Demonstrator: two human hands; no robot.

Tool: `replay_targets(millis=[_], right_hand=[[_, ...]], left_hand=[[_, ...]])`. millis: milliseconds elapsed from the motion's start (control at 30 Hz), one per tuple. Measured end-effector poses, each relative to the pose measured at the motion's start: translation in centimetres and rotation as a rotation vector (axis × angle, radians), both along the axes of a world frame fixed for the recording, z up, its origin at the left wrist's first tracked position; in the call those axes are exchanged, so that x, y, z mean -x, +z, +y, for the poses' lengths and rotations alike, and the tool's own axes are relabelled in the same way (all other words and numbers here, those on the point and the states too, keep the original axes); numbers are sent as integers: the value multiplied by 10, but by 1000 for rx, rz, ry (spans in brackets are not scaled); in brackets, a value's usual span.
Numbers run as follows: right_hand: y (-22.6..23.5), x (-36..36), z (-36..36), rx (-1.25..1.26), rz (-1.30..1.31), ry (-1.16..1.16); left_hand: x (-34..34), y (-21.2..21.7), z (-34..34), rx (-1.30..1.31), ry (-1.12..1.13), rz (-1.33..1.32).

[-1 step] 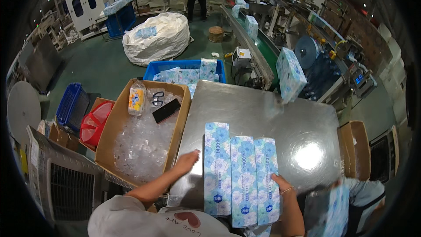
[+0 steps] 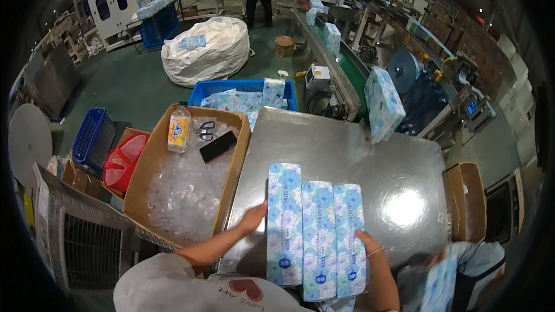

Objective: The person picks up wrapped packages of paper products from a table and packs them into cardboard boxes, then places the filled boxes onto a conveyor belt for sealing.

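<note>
Three long tissue packs with blue and lilac floral print stand side by side before me, over the near edge of the metal table. The left tissue pack reaches farther away than the middle tissue pack and the right tissue pack. My left hand lies against the left pack's outer side, fingers stretched and partly hidden. At the other end, my right hand grips the right pack's outer side, thumb showing and other fingers hidden. Part of another floral pack shows beneath.
Left of the table, a cardboard box holds clear plastic scraps, a bottle and a phone. Beyond stands a blue crate of packs. A conveyor carries packs at right. A co-worker's sleeve is near right.
My left hand has come right, from just beside the left tissue pack to touching it. My right hand stays on the right pack. The co-worker's blurred floral pack has shifted slightly.
</note>
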State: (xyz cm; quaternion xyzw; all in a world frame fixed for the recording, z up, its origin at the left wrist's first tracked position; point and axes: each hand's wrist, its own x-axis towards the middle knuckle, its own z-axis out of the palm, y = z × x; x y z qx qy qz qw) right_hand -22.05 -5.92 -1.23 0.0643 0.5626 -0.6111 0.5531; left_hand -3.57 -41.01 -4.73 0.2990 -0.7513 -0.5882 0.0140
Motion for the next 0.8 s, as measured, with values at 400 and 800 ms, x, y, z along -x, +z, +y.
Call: replay_targets(millis=[400,800], right_hand=[[63,-105,78,430,321,-714],[253,-307,273,-187,631,-322]], left_hand=[[68,34,105,-293,-129,366],[-13,131,237,-50,-2148,-286]])
